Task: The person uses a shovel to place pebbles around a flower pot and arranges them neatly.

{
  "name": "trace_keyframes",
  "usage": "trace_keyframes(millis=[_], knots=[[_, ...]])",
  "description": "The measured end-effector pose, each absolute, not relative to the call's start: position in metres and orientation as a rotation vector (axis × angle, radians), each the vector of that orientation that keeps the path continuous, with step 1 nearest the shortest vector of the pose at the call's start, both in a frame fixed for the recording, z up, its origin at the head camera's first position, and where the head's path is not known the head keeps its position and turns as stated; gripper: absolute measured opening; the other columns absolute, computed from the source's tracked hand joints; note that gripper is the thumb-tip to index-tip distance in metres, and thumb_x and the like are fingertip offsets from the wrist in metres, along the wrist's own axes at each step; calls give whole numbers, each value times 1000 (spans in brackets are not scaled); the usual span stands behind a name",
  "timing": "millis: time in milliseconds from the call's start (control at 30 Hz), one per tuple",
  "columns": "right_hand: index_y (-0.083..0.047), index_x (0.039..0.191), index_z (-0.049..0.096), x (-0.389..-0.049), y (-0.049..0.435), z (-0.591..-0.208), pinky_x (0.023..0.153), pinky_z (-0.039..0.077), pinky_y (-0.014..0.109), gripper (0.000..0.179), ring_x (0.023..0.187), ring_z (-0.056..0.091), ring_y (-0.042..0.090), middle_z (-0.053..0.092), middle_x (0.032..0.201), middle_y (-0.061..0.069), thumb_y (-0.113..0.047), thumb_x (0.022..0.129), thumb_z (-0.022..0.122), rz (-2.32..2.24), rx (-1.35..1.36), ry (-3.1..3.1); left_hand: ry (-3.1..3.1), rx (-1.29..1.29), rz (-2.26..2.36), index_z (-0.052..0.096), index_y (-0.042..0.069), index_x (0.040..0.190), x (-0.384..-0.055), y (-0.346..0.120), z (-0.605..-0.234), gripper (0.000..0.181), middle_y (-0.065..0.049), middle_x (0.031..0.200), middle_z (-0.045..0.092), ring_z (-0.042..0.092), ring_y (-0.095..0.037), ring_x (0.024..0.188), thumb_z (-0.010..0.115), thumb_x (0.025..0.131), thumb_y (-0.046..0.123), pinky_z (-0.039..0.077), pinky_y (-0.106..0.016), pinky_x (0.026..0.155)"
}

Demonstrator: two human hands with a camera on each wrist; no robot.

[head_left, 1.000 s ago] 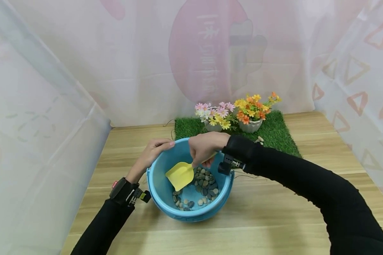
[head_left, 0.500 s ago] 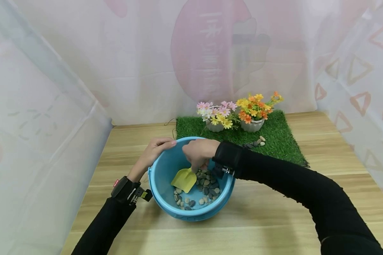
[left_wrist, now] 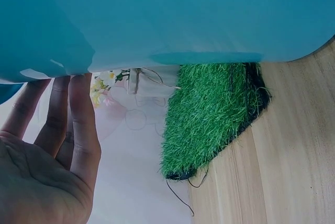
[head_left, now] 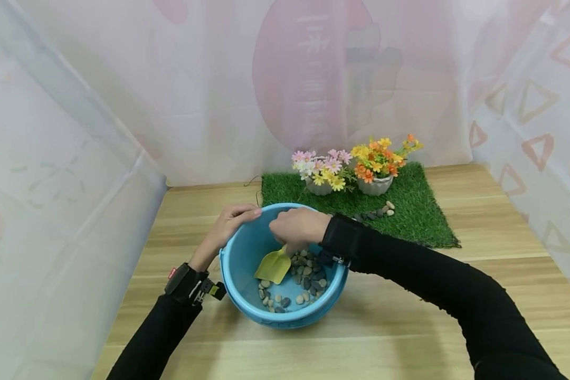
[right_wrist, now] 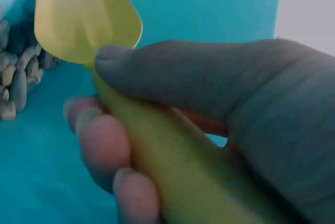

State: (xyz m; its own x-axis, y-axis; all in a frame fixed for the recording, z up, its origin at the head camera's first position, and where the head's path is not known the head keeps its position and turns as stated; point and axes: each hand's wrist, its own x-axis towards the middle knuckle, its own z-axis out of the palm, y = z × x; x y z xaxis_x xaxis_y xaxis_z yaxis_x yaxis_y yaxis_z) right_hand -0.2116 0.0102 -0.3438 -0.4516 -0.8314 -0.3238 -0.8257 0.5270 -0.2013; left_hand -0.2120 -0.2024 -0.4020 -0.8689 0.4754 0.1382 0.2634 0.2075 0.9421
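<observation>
My right hand [head_left: 298,228] grips the handle of a yellow toy shovel [head_left: 273,266] inside a blue bucket [head_left: 235,287]. In the right wrist view, the thumb lies along the handle [right_wrist: 167,150] and the fingers curl under it. The blade hangs low in the bucket, beside the pebbles [head_left: 309,272] on its bottom; none can be made out on it. My left hand [head_left: 230,224] holds the bucket's rim at the upper left. In the left wrist view, its fingers [left_wrist: 84,124] reach over the rim, tips hidden behind the blue wall.
Behind the bucket, a mat of artificial grass [head_left: 418,211] lies on the wooden table [head_left: 399,338]. Two white pots of flowers, one pink [head_left: 320,169] and one orange [head_left: 380,158], stand on it. Several pebbles [head_left: 380,212] form a row on the mat. Printed cloth hangs around the table.
My right hand has moved left and lower into the bucket, and the shovel's blade has shifted slightly right and tilted. The left hand stays on the rim.
</observation>
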Motion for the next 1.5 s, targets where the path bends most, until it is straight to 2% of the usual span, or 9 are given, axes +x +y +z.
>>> trace_keyframes(millis=[133,333,433,600,800,1000,1233,1367,1500], knots=[[-18,64,35,-210,11,-346,49,18,26,38,48,17,11,21,55,-3,-23,87,65,-12,-1489,2437,2291,724,1722,64,0,106,-207,-199,-394,24,-16,97,64,63,-30,83,46,98,13,54,-44,69],[-18,64,34,-209,10,-348,50,17,26,38,50,15,11,19,56,-3,-20,88,63,20,-1503,2442,2302,774,1729,61,-8,105,-200,-194,-379,24,-23,94,63,63,-34,81,45,97,6,54,-44,69],[-17,65,37,-210,8,-349,49,21,26,36,47,21,11,23,55,-3,-23,88,64,49,-1447,2405,2304,792,1733,61,-9,104,-200,-194,-377,23,-24,91,62,63,-36,79,44,96,5,54,-44,68],[-15,63,43,-212,6,-351,45,30,23,34,43,40,10,33,50,-3,-26,88,64,67,-1322,2304,2286,794,1735,61,-9,103,-200,-195,-378,23,-26,90,61,62,-39,78,45,96,6,54,-46,67],[-14,56,58,-214,6,-352,42,39,22,33,47,56,13,57,52,1,-25,87,66,5,-1213,2142,2280,770,1748,61,-9,102,-200,-194,-378,23,-27,90,61,61,-42,79,45,96,6,54,-49,67],[-11,61,68,-223,5,-363,47,46,26,30,52,59,15,61,58,3,-28,87,66,-6,-1220,2013,2284,766,1751,61,-9,100,-199,-194,-377,23,-27,87,61,61,-42,76,45,97,6,54,-50,65],[-19,66,71,-252,-1,-411,49,50,27,29,53,60,12,62,58,-4,-43,82,68,36,-1231,1939,2309,810,1715,62,-9,95,-200,-193,-376,23,-26,80,59,60,-40,69,45,97,6,54,-45,62],[-22,68,73,-260,-2,-423,49,50,28,27,54,61,12,63,59,-5,-45,81,68,64,-1256,1909,2319,823,1705,61,-9,90,-201,-193,-377,23,-26,74,56,58,-40,64,44,96,6,54,-45,60],[-23,67,73,-261,-4,-426,49,49,27,27,54,61,12,63,60,-4,-45,81,67,141,-1216,1915,2317,825,1722,63,-4,91,-207,-198,-389,23,-20,75,59,60,-35,65,46,97,10,54,-44,59]])
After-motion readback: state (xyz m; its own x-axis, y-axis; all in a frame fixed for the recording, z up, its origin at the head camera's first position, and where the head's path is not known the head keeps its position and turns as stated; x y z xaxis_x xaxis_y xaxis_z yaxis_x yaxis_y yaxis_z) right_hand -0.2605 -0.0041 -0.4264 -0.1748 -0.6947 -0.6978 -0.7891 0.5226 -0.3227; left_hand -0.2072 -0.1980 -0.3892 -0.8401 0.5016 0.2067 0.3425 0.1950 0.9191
